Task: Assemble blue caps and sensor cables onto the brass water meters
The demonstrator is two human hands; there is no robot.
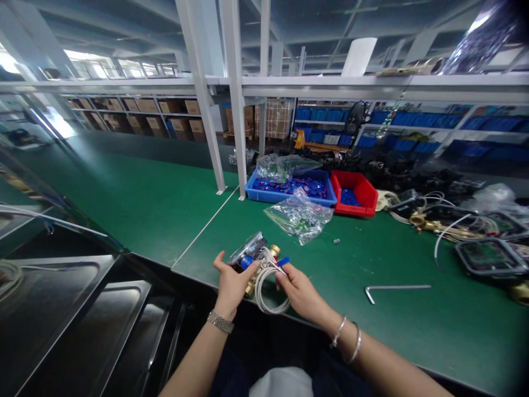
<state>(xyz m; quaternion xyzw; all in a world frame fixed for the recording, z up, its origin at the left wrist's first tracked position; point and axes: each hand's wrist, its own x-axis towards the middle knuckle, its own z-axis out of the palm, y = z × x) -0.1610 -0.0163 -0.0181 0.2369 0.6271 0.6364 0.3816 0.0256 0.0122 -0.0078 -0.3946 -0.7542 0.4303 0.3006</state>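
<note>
At the near edge of the green bench, my left hand (233, 284) is closed on a meter with a dark, clear-topped housing (251, 246), its thumb by a round blue part (247, 262). Brass fittings (274, 251) stick out from the meter's side. A coil of pale grey cable (260, 295) hangs from it over the edge. My right hand (301, 288) pinches the cable beside a small blue lever-like piece (283, 261); a bit of red shows there too. The fingers hide part of what is pinched.
A hex key (397, 287) lies to the right. Farther back are a bag of small parts (303, 218), a blue bin (289, 197) and a red bin (357, 209). Meters with cables (491, 256) crowd the right side. Metal trays (124, 300) stand at left; posts (235, 110) rise behind.
</note>
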